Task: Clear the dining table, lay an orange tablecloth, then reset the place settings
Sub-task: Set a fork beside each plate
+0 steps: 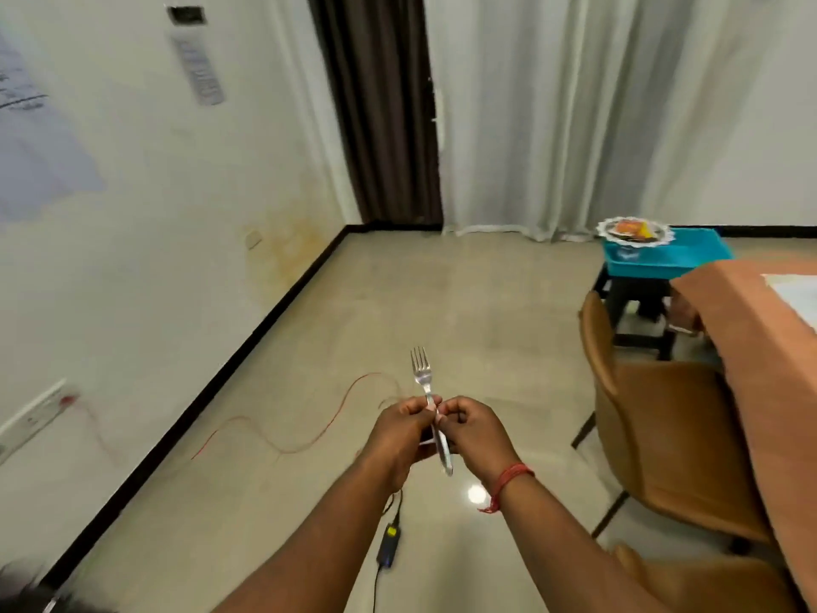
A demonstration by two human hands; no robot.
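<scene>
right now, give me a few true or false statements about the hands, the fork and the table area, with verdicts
1. Both hands hold the fork. True: the left hand and right hand both pinch its handle.
2. The fork's tines point down at the floor. False: they point up and away, with the handle end low between the hands.
3. The orange tablecloth already covers the table. True.
4. The teal tray sits on the tablecloth. False: it rests on a dark stool beside the table.
5. The red thread band is on the left wrist. False: it is on the right wrist.
</scene>
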